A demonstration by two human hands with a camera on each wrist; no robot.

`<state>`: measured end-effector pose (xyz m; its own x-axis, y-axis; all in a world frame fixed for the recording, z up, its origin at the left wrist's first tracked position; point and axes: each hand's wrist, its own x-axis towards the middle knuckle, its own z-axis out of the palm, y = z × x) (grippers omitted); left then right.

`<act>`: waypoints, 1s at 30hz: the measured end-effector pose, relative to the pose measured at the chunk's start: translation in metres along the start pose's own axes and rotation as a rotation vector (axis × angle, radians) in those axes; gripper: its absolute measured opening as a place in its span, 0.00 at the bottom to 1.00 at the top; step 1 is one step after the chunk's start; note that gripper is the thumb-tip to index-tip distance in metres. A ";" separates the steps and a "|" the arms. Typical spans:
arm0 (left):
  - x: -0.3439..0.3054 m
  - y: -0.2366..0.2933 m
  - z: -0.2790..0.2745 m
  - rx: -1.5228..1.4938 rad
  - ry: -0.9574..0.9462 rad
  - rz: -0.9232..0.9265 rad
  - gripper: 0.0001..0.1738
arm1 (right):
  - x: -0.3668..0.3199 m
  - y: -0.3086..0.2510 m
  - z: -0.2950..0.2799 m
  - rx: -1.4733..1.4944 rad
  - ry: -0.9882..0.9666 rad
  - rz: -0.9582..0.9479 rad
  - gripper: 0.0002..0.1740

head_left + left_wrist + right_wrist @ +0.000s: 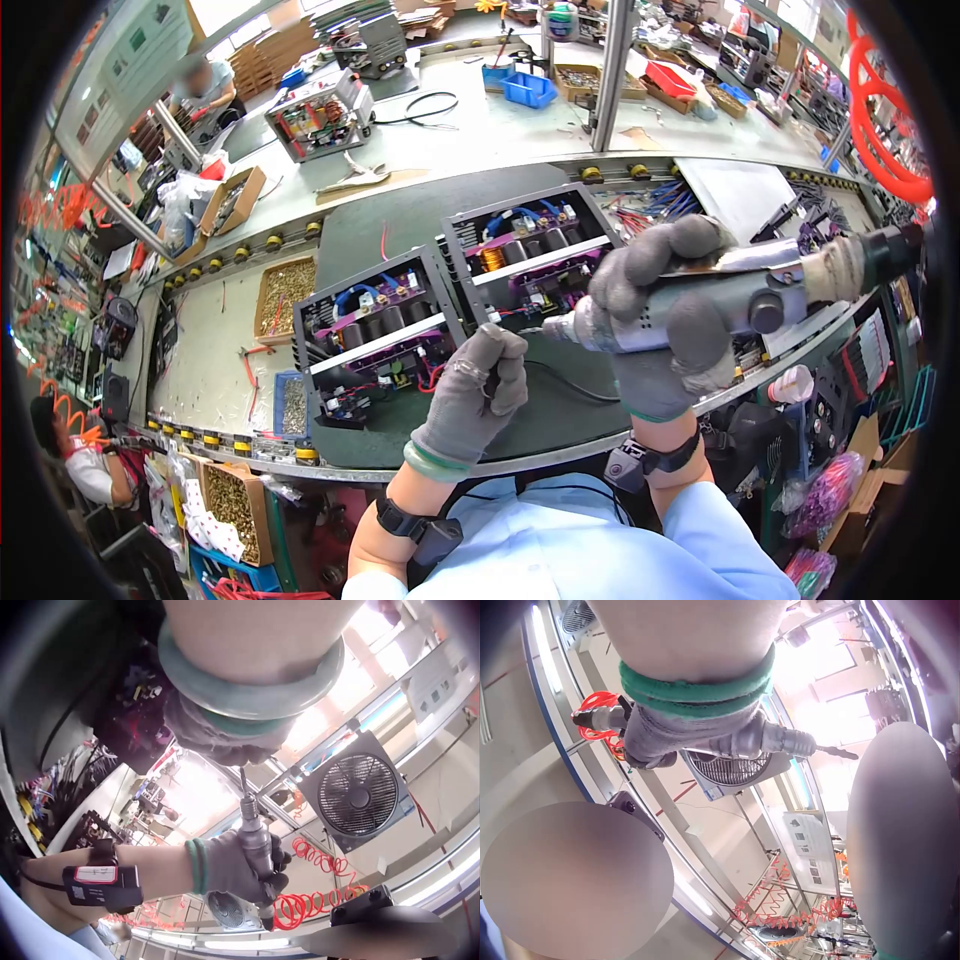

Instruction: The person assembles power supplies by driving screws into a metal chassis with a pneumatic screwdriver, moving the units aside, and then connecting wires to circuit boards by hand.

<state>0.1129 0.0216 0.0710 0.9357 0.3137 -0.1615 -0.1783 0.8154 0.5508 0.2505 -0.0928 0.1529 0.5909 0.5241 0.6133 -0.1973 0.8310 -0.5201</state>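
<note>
Two open dark metal cases with purple boards, the left case (310, 375) and the right case (600, 215), stand side by side on a dark green mat (385, 225). My gloved right hand (670, 310) grips a silver power driver (740, 285) with a hose behind it, held over the right case's edge. The driver's bit points left at my gloved left hand (475, 395), whose fingers are curled by the cases' near corners; nothing clear shows in them. In the left wrist view the driver (255, 844) has its bit close beneath the left glove (206, 739).
Boxes of small brass parts (285, 300) and a blue tray (291, 405) lie left of the cases. Cables (655, 210) and a white sheet (735, 195) are at the right. Rollers run along the bench edges. A coiled red hose (880, 130) hangs at the right.
</note>
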 end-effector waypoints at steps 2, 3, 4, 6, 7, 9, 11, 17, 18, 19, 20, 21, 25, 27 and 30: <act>0.000 -0.002 0.000 -0.021 0.003 0.030 0.18 | 0.000 0.005 -0.003 0.035 0.018 0.014 0.30; 0.000 -0.002 0.000 -0.016 0.005 0.025 0.18 | -0.001 0.007 -0.001 0.026 0.040 0.016 0.31; 0.000 -0.001 0.001 -0.023 0.017 0.018 0.18 | -0.001 0.008 0.000 0.018 0.059 0.019 0.31; 0.001 0.001 0.000 -0.039 0.041 0.003 0.19 | -0.002 0.010 -0.006 0.100 0.017 0.040 0.31; 0.001 0.001 0.000 -0.037 0.041 0.001 0.19 | -0.003 0.011 -0.008 0.177 -0.029 0.066 0.32; 0.002 0.000 -0.002 -0.098 0.027 0.004 0.19 | -0.004 0.013 -0.008 0.197 -0.045 0.058 0.32; 0.004 0.000 -0.001 -0.110 0.040 0.006 0.19 | -0.004 0.011 -0.008 0.196 -0.081 0.071 0.31; 0.007 -0.005 -0.001 -0.177 0.008 -0.014 0.18 | -0.010 0.013 0.001 -0.038 0.022 0.057 0.30; 0.006 -0.005 -0.003 -0.204 0.004 -0.027 0.18 | -0.011 0.014 0.004 -0.092 0.065 0.062 0.29; 0.005 -0.005 -0.002 -0.204 0.004 -0.023 0.18 | -0.015 0.015 0.000 -0.109 0.049 0.076 0.29; 0.004 -0.005 0.000 -0.219 0.031 -0.016 0.18 | -0.018 0.017 0.001 -0.106 0.046 0.077 0.29; 0.003 -0.006 0.000 -0.234 0.058 -0.009 0.18 | -0.020 0.018 0.003 -0.088 0.048 0.073 0.28; 0.002 -0.005 -0.007 -0.261 0.025 0.021 0.19 | -0.021 0.026 -0.005 -0.050 -0.068 0.026 0.31; -0.001 0.001 -0.011 0.091 0.161 0.034 0.20 | -0.014 0.033 -0.008 -0.047 -0.151 0.004 0.29; 0.014 0.041 -0.017 1.046 0.263 0.554 0.24 | 0.010 0.047 -0.011 0.344 -0.051 0.237 0.25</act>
<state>0.1137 0.0677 0.0769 0.6987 0.6836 0.2108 -0.0892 -0.2092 0.9738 0.2558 -0.0509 0.1282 0.4601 0.7094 0.5338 -0.5776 0.6958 -0.4268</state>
